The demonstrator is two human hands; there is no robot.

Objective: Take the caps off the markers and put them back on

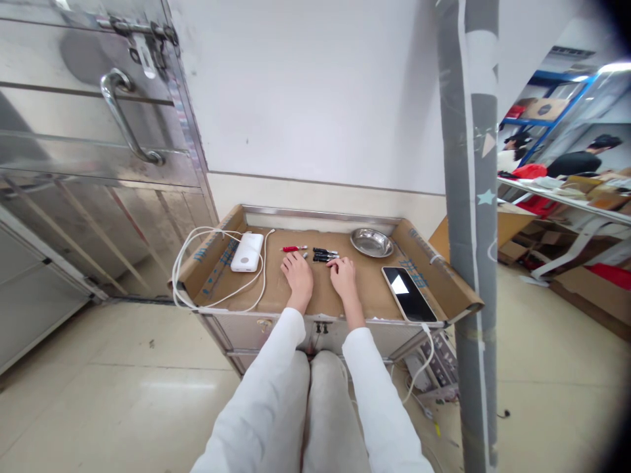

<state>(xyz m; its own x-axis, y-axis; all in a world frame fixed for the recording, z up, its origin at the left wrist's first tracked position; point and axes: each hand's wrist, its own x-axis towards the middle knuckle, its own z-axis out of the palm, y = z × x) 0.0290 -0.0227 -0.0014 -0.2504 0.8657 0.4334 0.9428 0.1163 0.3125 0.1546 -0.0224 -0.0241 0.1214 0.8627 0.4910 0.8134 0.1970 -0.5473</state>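
Note:
My left hand (298, 274) lies flat on the brown cardboard (296, 303) that covers a small metal table, fingers stretched forward, holding nothing. My right hand (344, 274) rests flat beside it, fingertips close to several black pens (325, 255). A red pen (294, 249) lies just beyond my left fingertips. Both arms wear white sleeves.
A white power bank (247, 252) with a looped white cable (183, 263) sits at the left. A steel bowl (372, 242) stands at the back right, a phone (409, 293) at the right edge. A grey pole (468, 230) rises at right; a metal door (98, 118) stands left. People work beyond.

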